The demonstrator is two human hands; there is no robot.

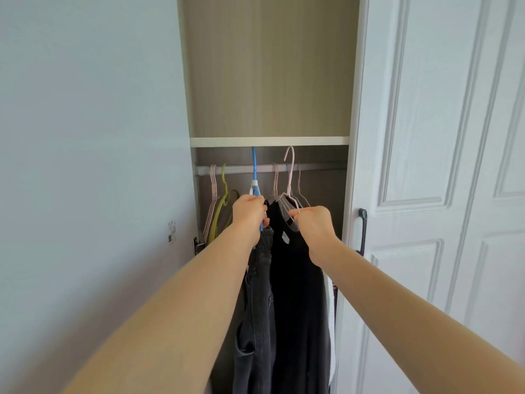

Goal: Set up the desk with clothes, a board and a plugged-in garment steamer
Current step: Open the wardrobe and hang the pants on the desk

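Note:
Both my arms reach into an open wardrobe. My left hand [250, 213] grips a blue hanger [254, 169] that carries dark grey jeans [260, 294]; its hook stands above the rail [247, 169]. My right hand [314, 224] holds a pale pink wire hanger [290, 169] with a black garment [298, 294] on it; its hook is also lifted above the rail. A white label shows at the black garment's neck. No desk, board or steamer is in view.
Empty pink hangers and a yellow-green hanger [223, 203] hang at the rail's left end, more pink ones behind my right hand. A white shelf [270, 141] sits just above the rail. The white panelled wardrobe door [440, 166] with a dark handle [362, 231] stands open at right. A plain wall is at left.

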